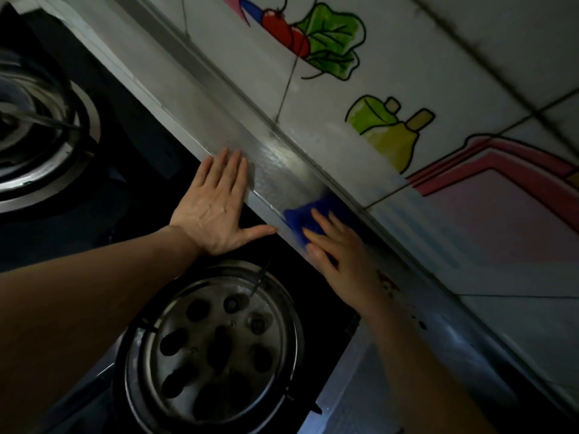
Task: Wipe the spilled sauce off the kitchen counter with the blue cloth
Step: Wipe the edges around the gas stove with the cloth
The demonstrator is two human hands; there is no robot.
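The blue cloth point(305, 214) lies bunched on the steel counter strip point(275, 170) that runs between the stove and the wall. My right hand point(344, 255) presses flat on top of the cloth, fingers pointing up-left; it is motion-blurred. Red sauce spots and dark drips point(388, 285) mark the counter just behind my right wrist. My left hand point(216, 205) rests flat with fingers spread on the black stove top edge, its fingertips touching the counter strip, left of the cloth.
A black glass stove point(150, 183) holds two steel burner rings: one below my hands point(213, 343), one at far left point(34, 130). A tiled wall with vegetable and bottle pictures point(385, 130) rises right behind the counter strip.
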